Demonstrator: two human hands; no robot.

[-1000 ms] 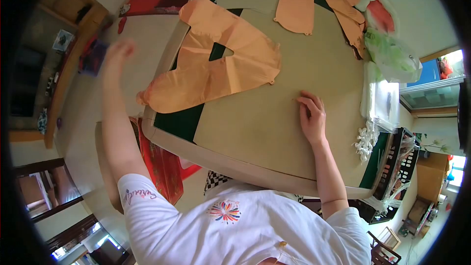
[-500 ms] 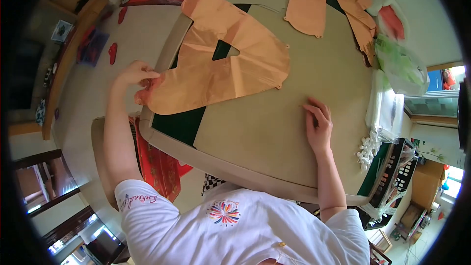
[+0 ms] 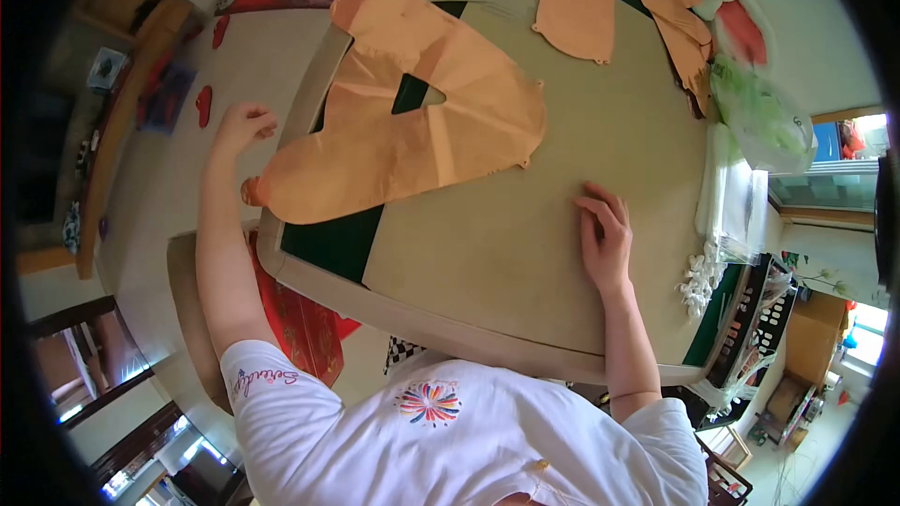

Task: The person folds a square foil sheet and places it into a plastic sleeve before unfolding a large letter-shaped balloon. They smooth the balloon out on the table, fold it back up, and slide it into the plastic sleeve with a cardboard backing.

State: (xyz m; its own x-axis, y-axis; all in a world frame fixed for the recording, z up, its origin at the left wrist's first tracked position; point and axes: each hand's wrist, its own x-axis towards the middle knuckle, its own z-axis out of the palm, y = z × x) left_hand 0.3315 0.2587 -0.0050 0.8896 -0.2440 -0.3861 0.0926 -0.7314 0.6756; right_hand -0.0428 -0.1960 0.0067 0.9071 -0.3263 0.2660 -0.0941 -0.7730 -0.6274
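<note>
Overhead, a beige-topped table (image 3: 525, 225) filled the view. An orange foil balloon (image 3: 412, 122) lay flat across the table's left part. Off its left edge, the left hand (image 3: 242, 124) hung loosely curled, holding nothing. The right hand (image 3: 605, 239) rested flat, fingers spread, on the table's middle.

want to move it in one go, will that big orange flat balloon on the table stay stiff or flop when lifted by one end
Probably floppy: the orange balloon lies flat and creased, its tail drooping over the table edge. Likely light, and could slide easily.
</note>
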